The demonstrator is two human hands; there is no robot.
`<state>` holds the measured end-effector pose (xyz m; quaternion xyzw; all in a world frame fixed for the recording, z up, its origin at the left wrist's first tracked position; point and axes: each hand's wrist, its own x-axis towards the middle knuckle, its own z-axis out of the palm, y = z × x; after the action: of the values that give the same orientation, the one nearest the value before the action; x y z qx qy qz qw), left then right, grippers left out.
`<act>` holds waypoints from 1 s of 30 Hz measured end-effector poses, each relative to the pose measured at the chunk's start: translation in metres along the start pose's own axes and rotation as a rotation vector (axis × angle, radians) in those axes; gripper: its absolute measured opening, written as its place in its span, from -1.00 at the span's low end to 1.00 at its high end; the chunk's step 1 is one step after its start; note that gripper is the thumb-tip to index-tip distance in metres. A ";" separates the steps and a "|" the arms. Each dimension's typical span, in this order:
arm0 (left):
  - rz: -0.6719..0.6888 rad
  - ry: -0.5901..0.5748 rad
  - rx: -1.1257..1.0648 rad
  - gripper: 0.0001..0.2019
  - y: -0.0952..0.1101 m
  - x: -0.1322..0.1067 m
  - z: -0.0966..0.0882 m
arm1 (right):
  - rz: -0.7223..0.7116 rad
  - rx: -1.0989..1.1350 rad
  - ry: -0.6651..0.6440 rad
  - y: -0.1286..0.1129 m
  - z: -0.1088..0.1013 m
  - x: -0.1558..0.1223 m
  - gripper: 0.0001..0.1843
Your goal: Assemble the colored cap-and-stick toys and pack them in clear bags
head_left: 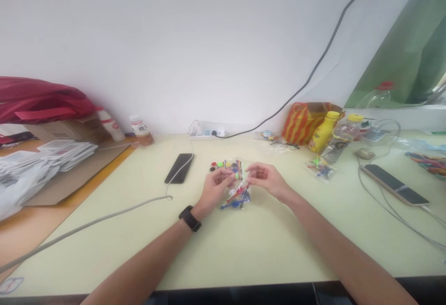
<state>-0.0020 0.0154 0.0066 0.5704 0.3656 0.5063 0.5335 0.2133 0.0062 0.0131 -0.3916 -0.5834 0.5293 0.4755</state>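
Several small red-and-blue plastic parts (236, 196) lie mid-way across the pale-green desk (244, 254), between left hand (213, 188), finger grip indeterminable, and right hand (270, 181), fingers narrowly parted; careless tugging could scatter them.

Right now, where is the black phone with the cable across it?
In the head view, the black phone lies left of centre on the table, left of the left hand, nearer the wall than the black wristwatch.
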 end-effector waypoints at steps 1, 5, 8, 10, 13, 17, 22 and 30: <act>0.000 0.000 0.000 -0.74 -0.001 0.000 0.000 | 0.007 0.016 -0.021 0.000 0.001 0.000 -0.57; 0.044 0.011 0.032 -0.72 -0.006 -0.003 0.001 | 0.019 0.051 -0.054 0.004 0.010 -0.001 -0.64; 0.083 0.010 0.082 -0.73 -0.009 -0.004 0.002 | 0.012 0.043 0.028 0.009 0.019 -0.001 -0.72; 0.094 0.011 0.098 -0.74 -0.009 -0.006 0.002 | 0.011 0.032 0.067 0.010 0.022 0.000 -0.73; 0.101 0.009 0.092 -0.75 -0.007 -0.007 0.003 | 0.016 0.018 0.065 0.009 0.022 -0.001 -0.77; 0.090 -0.014 0.037 -0.77 -0.006 -0.008 0.005 | -0.005 0.025 0.079 0.007 0.021 -0.001 -0.85; 0.082 -0.017 0.013 -0.81 -0.002 -0.001 -0.001 | -0.010 0.052 0.079 0.005 0.021 -0.001 -0.75; 0.065 -0.061 -0.005 -0.81 0.005 0.013 -0.023 | -0.009 0.107 0.111 0.005 0.010 0.001 -0.68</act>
<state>-0.0223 0.0325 0.0119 0.5958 0.3294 0.5065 0.5291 0.2027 0.0053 0.0083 -0.3918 -0.5286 0.5352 0.5298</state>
